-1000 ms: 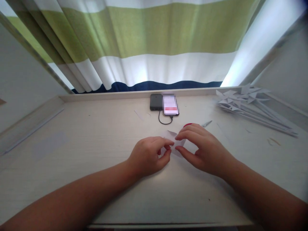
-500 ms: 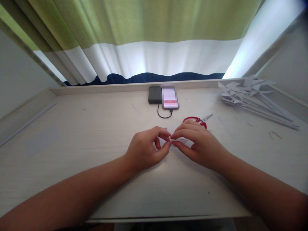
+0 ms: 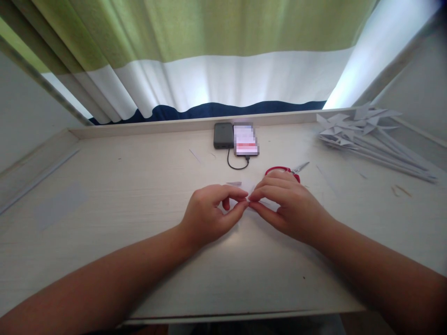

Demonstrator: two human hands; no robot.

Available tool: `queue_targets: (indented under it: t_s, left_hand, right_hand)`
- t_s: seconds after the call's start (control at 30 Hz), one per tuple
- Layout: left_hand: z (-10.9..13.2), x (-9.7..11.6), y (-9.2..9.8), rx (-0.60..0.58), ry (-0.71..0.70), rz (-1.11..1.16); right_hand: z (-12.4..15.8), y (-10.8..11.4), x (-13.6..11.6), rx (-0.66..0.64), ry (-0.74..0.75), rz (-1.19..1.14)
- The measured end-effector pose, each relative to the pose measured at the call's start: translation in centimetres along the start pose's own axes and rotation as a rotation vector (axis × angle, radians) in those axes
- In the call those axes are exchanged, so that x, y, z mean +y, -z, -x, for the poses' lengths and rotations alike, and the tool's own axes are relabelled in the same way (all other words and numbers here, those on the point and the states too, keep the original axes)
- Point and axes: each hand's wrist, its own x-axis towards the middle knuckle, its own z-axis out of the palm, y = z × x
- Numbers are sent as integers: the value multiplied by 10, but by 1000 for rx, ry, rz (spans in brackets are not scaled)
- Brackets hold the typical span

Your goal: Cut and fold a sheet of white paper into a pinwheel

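My left hand [image 3: 209, 214] and my right hand [image 3: 284, 204] meet at the middle of a pale wooden desk [image 3: 139, 223]. Both pinch a small white piece of paper [image 3: 246, 187] between thumb and fingertips, and the fingertips of the two hands touch. Most of the paper is hidden under the fingers; only a pale edge shows above them. Red-handled scissors [image 3: 286, 170] lie just behind my right hand.
A dark power bank [image 3: 223, 135] and a phone [image 3: 246, 139] joined by a short cable lie near the desk's back edge. A pile of white paper pinwheels on long sticks [image 3: 363, 137] lies at the back right. A striped curtain [image 3: 209, 56] hangs behind.
The view has tilted down a little. My hands have closed in on each other, and the paper, partly spread a second ago, is now mostly covered by my fingertips.
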Motion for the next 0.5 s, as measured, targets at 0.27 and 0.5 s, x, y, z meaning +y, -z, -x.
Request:
queue_targets:
  t_s: [0.27, 0.5]
  left_hand:
    - [-1, 0, 1, -1, 61, 30]
    - [-1, -2, 0, 4, 107, 43]
  right_hand:
    - [0, 0, -6, 82, -46, -17]
    - [1, -3, -7, 88, -35, -62]
